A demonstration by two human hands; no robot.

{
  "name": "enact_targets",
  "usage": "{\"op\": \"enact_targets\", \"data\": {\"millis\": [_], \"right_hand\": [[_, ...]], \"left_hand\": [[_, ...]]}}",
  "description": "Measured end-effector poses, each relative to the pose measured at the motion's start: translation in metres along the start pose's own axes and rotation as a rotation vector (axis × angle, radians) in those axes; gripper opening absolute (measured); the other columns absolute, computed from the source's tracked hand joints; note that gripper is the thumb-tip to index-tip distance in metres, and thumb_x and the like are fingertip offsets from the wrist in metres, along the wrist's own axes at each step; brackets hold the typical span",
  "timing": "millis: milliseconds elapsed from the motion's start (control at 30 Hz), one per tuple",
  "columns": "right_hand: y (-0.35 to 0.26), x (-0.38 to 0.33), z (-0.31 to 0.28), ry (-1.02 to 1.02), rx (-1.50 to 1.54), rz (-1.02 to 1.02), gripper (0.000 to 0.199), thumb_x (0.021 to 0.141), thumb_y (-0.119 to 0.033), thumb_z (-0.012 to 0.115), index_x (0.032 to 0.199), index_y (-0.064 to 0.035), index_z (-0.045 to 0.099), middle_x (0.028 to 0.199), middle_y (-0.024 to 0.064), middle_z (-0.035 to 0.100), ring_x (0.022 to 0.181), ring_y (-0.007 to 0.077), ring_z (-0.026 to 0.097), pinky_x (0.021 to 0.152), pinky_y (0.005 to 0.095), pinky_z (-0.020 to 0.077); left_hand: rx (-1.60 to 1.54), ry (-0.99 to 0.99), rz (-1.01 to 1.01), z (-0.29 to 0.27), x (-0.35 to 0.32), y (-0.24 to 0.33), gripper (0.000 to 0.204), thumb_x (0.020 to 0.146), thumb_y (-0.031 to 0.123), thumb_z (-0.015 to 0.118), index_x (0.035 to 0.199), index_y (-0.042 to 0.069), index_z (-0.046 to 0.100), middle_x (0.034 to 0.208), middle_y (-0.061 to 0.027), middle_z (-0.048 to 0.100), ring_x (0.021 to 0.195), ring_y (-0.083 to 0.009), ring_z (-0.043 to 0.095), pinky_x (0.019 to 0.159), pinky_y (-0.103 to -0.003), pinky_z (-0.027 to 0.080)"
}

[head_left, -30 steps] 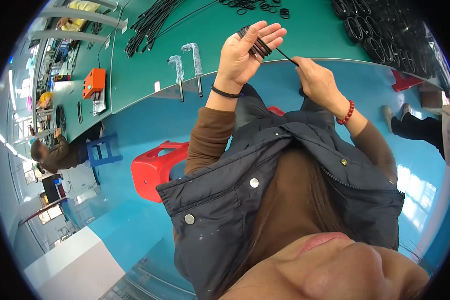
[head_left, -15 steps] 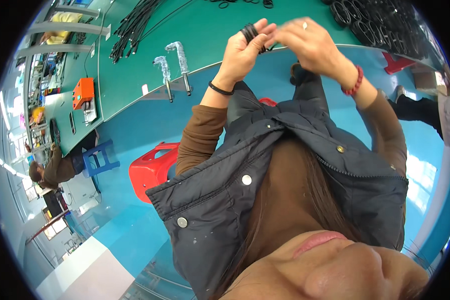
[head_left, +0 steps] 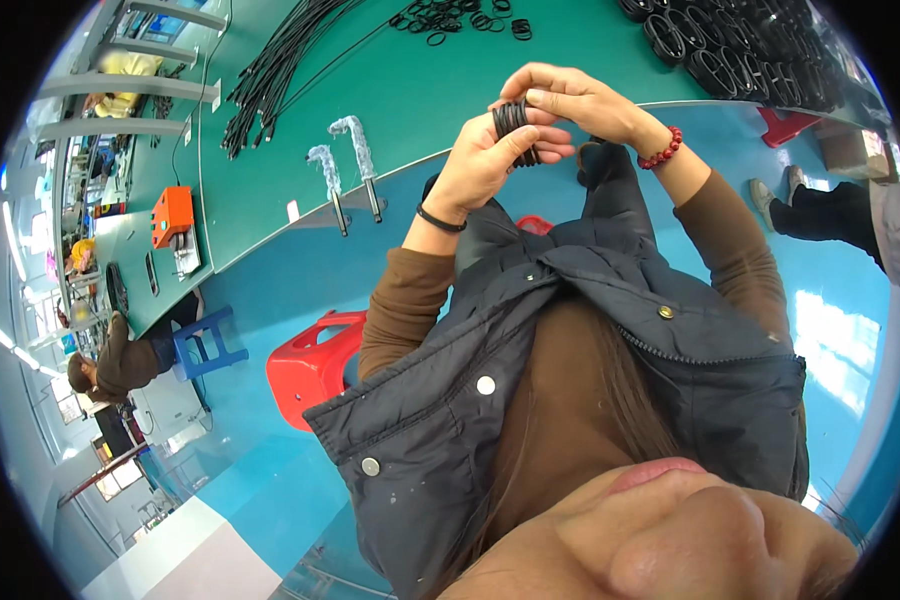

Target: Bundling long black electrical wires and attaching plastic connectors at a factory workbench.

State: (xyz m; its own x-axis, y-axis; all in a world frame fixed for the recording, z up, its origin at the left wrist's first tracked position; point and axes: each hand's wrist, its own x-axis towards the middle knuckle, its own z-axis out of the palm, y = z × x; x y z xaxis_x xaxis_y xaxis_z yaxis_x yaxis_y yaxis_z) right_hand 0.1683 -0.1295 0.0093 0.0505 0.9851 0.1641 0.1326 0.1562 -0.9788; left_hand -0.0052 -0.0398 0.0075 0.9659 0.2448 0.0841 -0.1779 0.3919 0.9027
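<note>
In front of me, by the near edge of the green table, a small coil of black cable wraps around the fingers of my left hand. The thumb of that hand presses against the turns. My right hand reaches in from the other side, thumb and fingertips closed on the far end of the same coil. Part of the left fingers is hidden behind the loops. A black band circles my left wrist and a red bead bracelet my right.
Long black cables and small black loops lie on the table; coiled cables crowd its right end. Two plastic-wrapped hooks project at its edge. A red stool stands at left. Other people are at both sides.
My right hand, blurred before, has come in against the coil. More turns of cable now show around my left fingers. The view has shifted slightly, showing more of the table.
</note>
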Motion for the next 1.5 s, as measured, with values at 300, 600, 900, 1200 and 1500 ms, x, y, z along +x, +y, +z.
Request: {"op": "enact_targets", "data": {"millis": [300, 600, 900, 1200, 1500], "right_hand": [[-0.013, -0.01, 0.005, -0.139, 0.823, 0.219, 0.048, 0.094, -0.026, 0.048, 0.13, 0.0045, 0.051, 0.08, 0.0033, 0.056, 0.059, 0.0113, 0.043, 0.064, 0.0257, 0.0444], [-0.009, -0.006, 0.025, 0.058, 0.384, 0.361, 0.032, 0.08, -0.028, 0.071, 0.103, -0.0061, 0.064, 0.074, 0.0026, 0.057, 0.047, 0.0065, 0.039, 0.037, 0.0168, 0.0282], [0.002, -0.01, 0.021, 0.092, 0.262, 0.286, 0.023, 0.084, -0.027, 0.067, 0.091, -0.0056, 0.062, 0.073, 0.0039, 0.059, 0.055, 0.0105, 0.049, 0.046, 0.021, 0.0403], [-0.004, -0.014, 0.013, 0.276, -0.134, 0.067, 0.028, 0.089, -0.031, 0.064, 0.097, -0.0049, 0.06, 0.076, 0.0059, 0.061, 0.06, 0.0142, 0.053, 0.053, 0.025, 0.0454], [-0.006, -0.015, 0.031, 0.385, -0.208, 0.006, 0.035, 0.091, -0.044, 0.059, 0.101, -0.0104, 0.055, 0.115, 0.0115, 0.063, 0.125, 0.0344, 0.042, 0.097, 0.057, 0.0349]], "left_hand": [[0.117, 0.058, 0.02, 0.015, 0.011, 0.002, 0.019, 0.095, 0.009, 0.052, 0.104, -0.004, 0.063, 0.092, -0.0144, 0.07, 0.078, -0.0186, 0.067, 0.07, -0.024, 0.055], [0.458, 0.096, 0.052, 0.001, 0.013, -0.014, 0.012, 0.091, 0.001, 0.051, 0.091, -0.007, 0.061, 0.081, -0.0084, 0.065, 0.071, -0.0144, 0.059, 0.06, -0.023, 0.049], [0.224, 0.095, 0.091, 0.009, 0.007, -0.031, 0.016, 0.092, 0.002, 0.056, 0.106, -0.006, 0.059, 0.096, -0.0103, 0.063, 0.081, -0.016, 0.061, 0.072, -0.023, 0.05], [0.834, 0.248, 0.004, 0.005, 0.003, -0.011, 0.031, 0.096, 0.011, 0.056, 0.123, -0.003, 0.053, 0.127, -0.0156, 0.045, 0.109, -0.0214, 0.053, 0.088, -0.029, 0.046], [1.036, 0.185, 0.149, 0.014, 0.005, 0.007, 0.035, 0.097, 0.011, 0.054, 0.129, -0.002, 0.049, 0.128, -0.0151, 0.046, 0.108, -0.0223, 0.053, 0.089, -0.029, 0.045]]}}
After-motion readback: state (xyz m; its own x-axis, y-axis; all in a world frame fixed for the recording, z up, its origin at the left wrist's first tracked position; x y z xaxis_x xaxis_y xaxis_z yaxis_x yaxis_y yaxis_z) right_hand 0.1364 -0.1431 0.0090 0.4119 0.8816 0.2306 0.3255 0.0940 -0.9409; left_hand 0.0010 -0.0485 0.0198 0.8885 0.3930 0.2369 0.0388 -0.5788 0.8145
